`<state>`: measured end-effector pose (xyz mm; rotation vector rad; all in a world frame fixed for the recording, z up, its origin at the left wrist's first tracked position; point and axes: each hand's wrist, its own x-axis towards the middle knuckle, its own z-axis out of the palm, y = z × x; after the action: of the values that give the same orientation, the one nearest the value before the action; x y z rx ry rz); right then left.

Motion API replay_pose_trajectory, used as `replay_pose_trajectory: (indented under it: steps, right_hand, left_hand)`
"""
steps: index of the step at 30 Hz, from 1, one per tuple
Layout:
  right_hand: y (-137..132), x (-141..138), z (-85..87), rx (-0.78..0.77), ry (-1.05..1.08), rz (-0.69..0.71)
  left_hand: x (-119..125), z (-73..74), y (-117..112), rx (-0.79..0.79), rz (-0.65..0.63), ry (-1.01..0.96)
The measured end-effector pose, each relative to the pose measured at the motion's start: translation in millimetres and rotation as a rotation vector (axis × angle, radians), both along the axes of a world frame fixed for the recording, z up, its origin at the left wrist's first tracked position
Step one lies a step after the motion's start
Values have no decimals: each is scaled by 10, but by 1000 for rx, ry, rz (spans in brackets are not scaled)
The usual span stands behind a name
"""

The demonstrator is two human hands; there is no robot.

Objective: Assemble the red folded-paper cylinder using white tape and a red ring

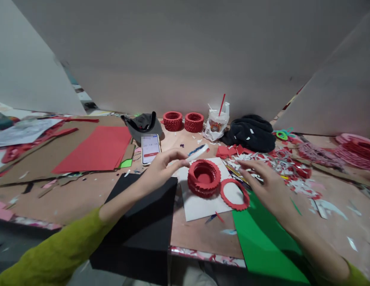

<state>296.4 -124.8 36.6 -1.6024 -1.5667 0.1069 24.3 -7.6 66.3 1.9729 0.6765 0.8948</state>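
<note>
My left hand [168, 165] hovers left of a stack of red notched paper rings [204, 178], thumb and forefinger stretched towards it and slightly apart. A white tube with a dark blue mark [199, 151] shows just past its fingertips; whether they touch it is unclear. My right hand [264, 176] is held over the table to the right of the stack, fingers parted and holding nothing. The stack rests on a white sheet [193, 210]. One loose red ring [246, 198] leans or lies against the stack's right side, partly on the sheet.
Two more red ring stacks [173, 121] stand by the back wall, beside a grey cap [146, 127] and a bagged drink [216, 125]. A phone [150, 150], red sheets [95, 149], black sheet [140, 226], green sheet [265, 238], dark cloth [250, 133] and paper scraps [304, 186] surround the work.
</note>
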Motion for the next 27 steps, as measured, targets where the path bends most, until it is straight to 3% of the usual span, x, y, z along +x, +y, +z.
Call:
replay_pose_trajectory:
  steps: [4,7,10,14,22,27]
  right_hand:
    - [-73,-604,379,247,11,165]
    - [-108,-825,439,347,-39,189]
    - [-148,-870,370,390,39,195]
    - [-200,-837,312,320,141,196]
    - [-231,-762,307,286,9,220]
    - [-311,-804,283,337,-36,288]
  left_hand:
    - [32,48,-430,-24,5,-53]
    - [68,9,-615,-14,13,-59]
    - [114,-38,-729,-19,-9,-38]
    - [186,-92,-828,-34,-36,6]
    - [286,-211,-870,53,105,-31]
    - [214,-167,-814,118,161,-31]
